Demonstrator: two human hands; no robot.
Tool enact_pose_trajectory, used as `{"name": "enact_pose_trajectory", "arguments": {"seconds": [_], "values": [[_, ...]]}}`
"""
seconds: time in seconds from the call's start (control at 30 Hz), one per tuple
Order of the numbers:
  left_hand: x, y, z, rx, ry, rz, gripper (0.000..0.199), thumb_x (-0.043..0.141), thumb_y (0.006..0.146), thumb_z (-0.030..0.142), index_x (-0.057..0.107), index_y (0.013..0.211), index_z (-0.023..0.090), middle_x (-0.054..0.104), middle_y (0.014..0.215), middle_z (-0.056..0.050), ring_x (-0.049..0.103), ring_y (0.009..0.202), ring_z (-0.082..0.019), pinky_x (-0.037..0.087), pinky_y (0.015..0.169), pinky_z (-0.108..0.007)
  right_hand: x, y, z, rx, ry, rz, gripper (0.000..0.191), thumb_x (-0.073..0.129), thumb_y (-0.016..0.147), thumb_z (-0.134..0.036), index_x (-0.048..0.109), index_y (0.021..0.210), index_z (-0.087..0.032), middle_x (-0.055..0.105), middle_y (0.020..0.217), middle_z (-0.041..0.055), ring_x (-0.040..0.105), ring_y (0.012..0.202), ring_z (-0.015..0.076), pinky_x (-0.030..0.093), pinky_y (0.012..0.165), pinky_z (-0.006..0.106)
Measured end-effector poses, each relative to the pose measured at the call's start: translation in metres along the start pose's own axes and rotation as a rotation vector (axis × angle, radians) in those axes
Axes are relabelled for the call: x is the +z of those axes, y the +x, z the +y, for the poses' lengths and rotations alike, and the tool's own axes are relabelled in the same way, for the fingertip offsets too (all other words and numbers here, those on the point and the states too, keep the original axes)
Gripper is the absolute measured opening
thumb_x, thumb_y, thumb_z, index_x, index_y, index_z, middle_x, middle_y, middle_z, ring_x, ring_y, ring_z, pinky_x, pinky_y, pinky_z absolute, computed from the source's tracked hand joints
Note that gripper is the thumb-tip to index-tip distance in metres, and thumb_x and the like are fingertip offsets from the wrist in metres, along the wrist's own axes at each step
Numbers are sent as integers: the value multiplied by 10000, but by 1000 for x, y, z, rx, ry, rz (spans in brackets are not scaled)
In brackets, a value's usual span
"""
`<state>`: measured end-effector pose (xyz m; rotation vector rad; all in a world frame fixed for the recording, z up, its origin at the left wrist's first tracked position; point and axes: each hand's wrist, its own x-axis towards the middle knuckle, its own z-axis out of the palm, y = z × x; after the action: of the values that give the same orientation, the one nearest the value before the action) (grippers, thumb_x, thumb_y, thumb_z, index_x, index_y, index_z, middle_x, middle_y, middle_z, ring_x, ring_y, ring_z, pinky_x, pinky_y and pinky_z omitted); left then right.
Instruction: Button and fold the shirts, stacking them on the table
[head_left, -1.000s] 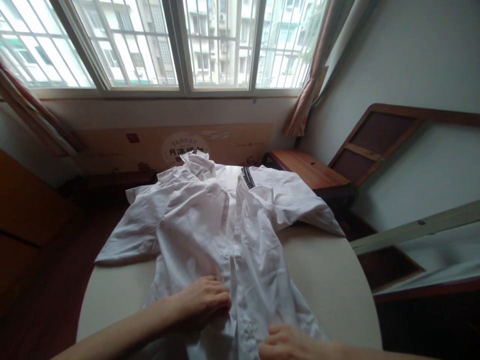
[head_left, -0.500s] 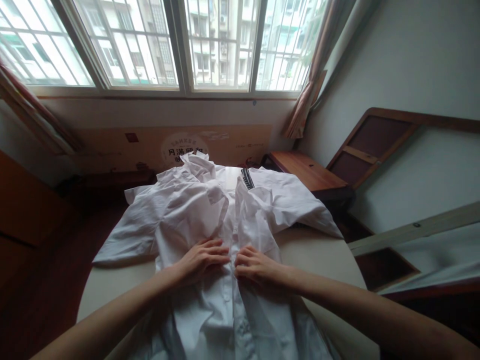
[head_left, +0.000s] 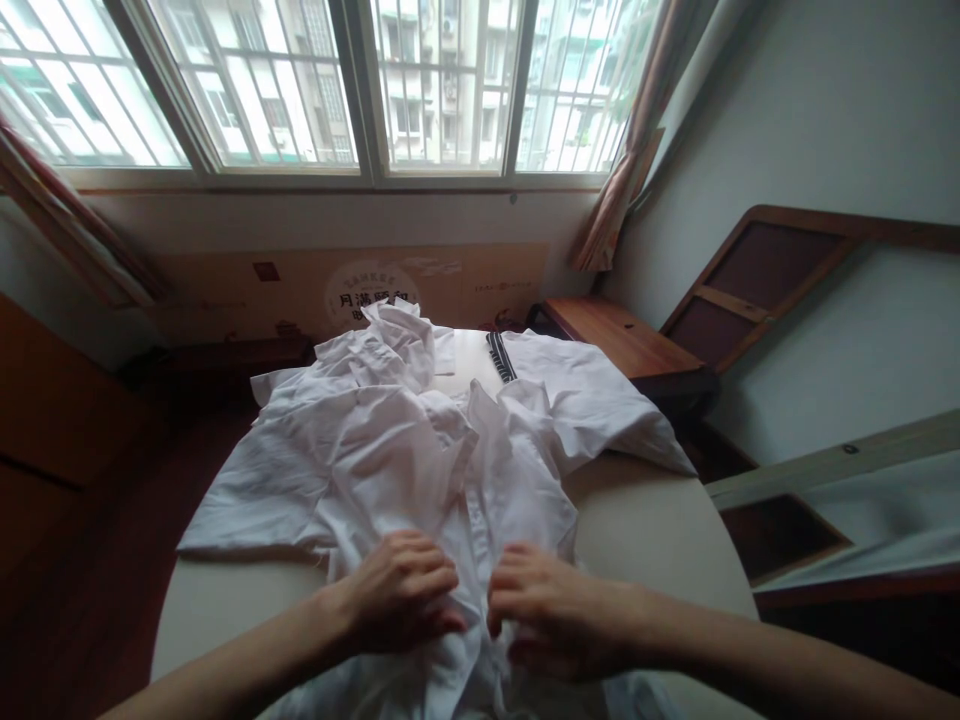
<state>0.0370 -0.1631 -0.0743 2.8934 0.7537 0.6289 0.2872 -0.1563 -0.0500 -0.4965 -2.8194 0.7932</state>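
A white short-sleeved shirt [head_left: 390, 430] lies spread on a pale round-edged table [head_left: 645, 520], its front placket running down the middle. My left hand [head_left: 405, 590] is closed on the fabric just left of the placket, fingers curled. On the other side, my right hand [head_left: 544, 605] is curled over the shirt as well, a little blurred, its fingers closed on the cloth. Behind the collar area, another white garment with a black striped trim [head_left: 500, 357] lies towards the table's far edge.
Beyond the table stand a printed cardboard panel [head_left: 292, 290] and a low wooden table [head_left: 622, 340]. Barred windows [head_left: 442, 90] and a curtain [head_left: 611, 220] are behind. A wooden frame leans at the right wall.
Both hands have moved towards me and curled more, drawing the shirt's front along. The collar has slid nearer, and the cloth near my hands is more bunched.
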Motion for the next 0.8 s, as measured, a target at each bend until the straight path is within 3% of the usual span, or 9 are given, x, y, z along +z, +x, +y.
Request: {"name": "enact_pose_trajectory", "arguments": {"seconds": [0.03, 0.13, 0.2, 0.27, 0.37, 0.47, 0.67, 0.73, 0.8], "values": [[-10, 10, -9, -55, 34, 52, 374, 429, 910, 480, 606, 759, 187, 620, 690, -55, 577, 656, -157, 442, 641, -277, -14, 10, 8, 54, 31, 81, 188, 603, 795, -256, 588, 978, -218, 614, 929, 35, 563, 885, 180, 419, 849, 326], [-41, 53, -51, -377, 235, 257, 367, 445, 902, 473, 629, 787, 178, 641, 746, -74, 595, 742, -193, 443, 710, -309, -65, 54, 45, 405, -36, 637, 288, 546, 852, -403, 558, 1041, -186, 595, 1026, 89, 584, 891, 198, 452, 791, 320], [-53, 85, -84, -599, 355, 276, 427, 470, 864, 547, 647, 898, 159, 663, 897, -122, 603, 876, -253, 442, 788, -359, -94, 90, 74, 645, -131, 798, 475, 543, 822, -543, 534, 1121, -174, 572, 1124, 124, 590, 942, 230, 454, 815, 344], [-54, 111, -112, -771, 372, 147, 494, 491, 832, 585, 660, 931, 132, 664, 923, -160, 613, 903, -293, 440, 804, -386, -110, 121, 101, 860, -192, 746, 576, 511, 803, -622, 541, 1146, -160, 574, 1160, 154, 584, 1014, 269, 445, 852, 369], [-47, 130, -136, -919, 292, -153, 531, 550, 765, 619, 689, 844, 111, 673, 844, -178, 638, 848, -328, 455, 736, -381, -115, 142, 128, 1067, -196, 423, 533, 633, 743, -505, 601, 1110, -121, 619, 1126, 193, 590, 1035, 311, 453, 834, 370], [-44, 124, -144, -901, 204, -206, 444, 618, 728, 568, 703, 825, 144, 683, 810, -139, 646, 816, -308, 459, 694, -345, -113, 129, 141, 1075, -190, 340, 339, 652, 704, -263, 667, 1023, -149, 669, 1060, 154, 618, 984, 282, 458, 798, 321], [-61, 82, -159, -748, 55, 236, 619, 702, 683, 526, 567, 1219, 246, 689, 913, -33, 635, 783, -195, 460, 740, -287, -113, 70, 159, 769, 187, 791, 253, 591, 673, -247, 695, 880, -143, 681, 788, 29, 614, 753, 171, 451, 667, 238], [-66, 72, -164, -745, -45, 281, 646, 667, 695, 573, 556, 1230, 228, 690, 931, -40, 632, 774, -183, 466, 735, -280, -111, 57, 161, 698, 385, 858, 288, 612, 645, -285, 683, 874, -125, 662, 735, 17, 590, 664, 149, 442, 600, 228], [-69, 69, -164, -798, -95, 224, 621, 567, 736, 651, 611, 1152, 193, 695, 900, -60, 634, 772, -193, 467, 723, -284, -109, 49, 160, 688, 504, 821, 320, 645, 623, -327, 677, 870, -126, 652, 704, 11, 570, 612, 139, 430, 551, 223]]}}
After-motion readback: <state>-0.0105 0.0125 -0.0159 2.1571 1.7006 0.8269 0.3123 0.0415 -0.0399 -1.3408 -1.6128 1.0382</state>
